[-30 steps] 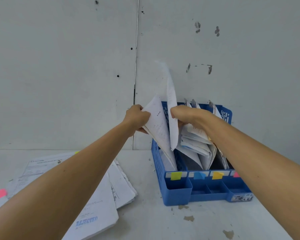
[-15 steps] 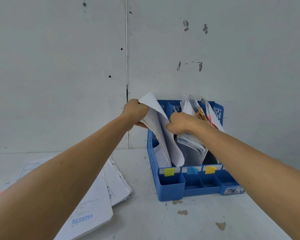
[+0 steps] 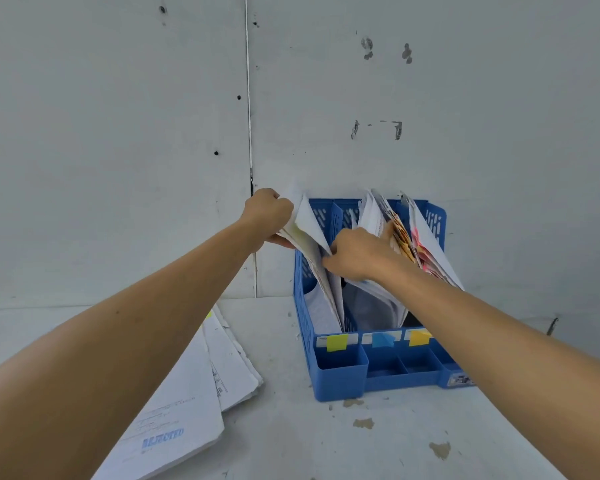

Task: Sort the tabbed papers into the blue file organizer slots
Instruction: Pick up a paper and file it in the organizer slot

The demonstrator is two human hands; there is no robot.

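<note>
Right of centre, the blue file organizer (image 3: 340, 379) stands on the bench (image 3: 326, 445) against the wall, its front labels carrying yellow, blue and yellow tabs. The left hand (image 3: 267, 216) grips the top edge of a sheaf of papers (image 3: 309, 233) standing in the leftmost slot, while the right hand (image 3: 357, 254) curls its fingers onto that sheaf's right edge, with more papers filling the slots behind it. A loose stack of sheets (image 3: 194, 393) lies flat on the bench at lower left.
</note>
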